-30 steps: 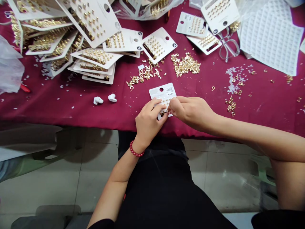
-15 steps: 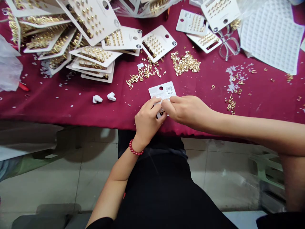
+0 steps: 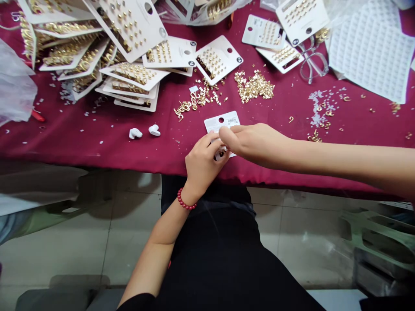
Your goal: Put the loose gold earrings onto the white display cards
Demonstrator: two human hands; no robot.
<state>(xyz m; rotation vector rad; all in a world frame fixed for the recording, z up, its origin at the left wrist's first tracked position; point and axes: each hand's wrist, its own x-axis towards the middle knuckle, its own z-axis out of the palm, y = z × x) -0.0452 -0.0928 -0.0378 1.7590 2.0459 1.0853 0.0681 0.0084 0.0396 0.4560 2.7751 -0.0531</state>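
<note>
A white earring card (image 3: 212, 123) lies at the table's near edge, its printed side with a barcode and a round hole facing up. My left hand (image 3: 201, 163), a red bead bracelet (image 3: 185, 200) on its wrist, grips the card's lower left part between thumb and fingers. Over the card's right side, my right hand (image 3: 254, 140) is closed in a pinch. Whatever its fingertips hold is hidden behind the hand. Beyond the card sit a pile of small gold earring backs (image 3: 254, 86) and a few gold curved earrings (image 3: 183, 108).
Many filled earring cards (image 3: 129, 80) are heaped at the back left. White earbuds (image 3: 135, 133) lie left of my hands. At the back right are clear glasses (image 3: 314, 65) and a sticker sheet (image 3: 372, 52). Loose gold hooks (image 3: 315, 136) and white bits (image 3: 317, 103) lie to the right.
My right hand has shifted slightly over the card, covering its price print, and the right forearm has swung up. The left hand keeps its grip. The whole view has shifted a little.
</note>
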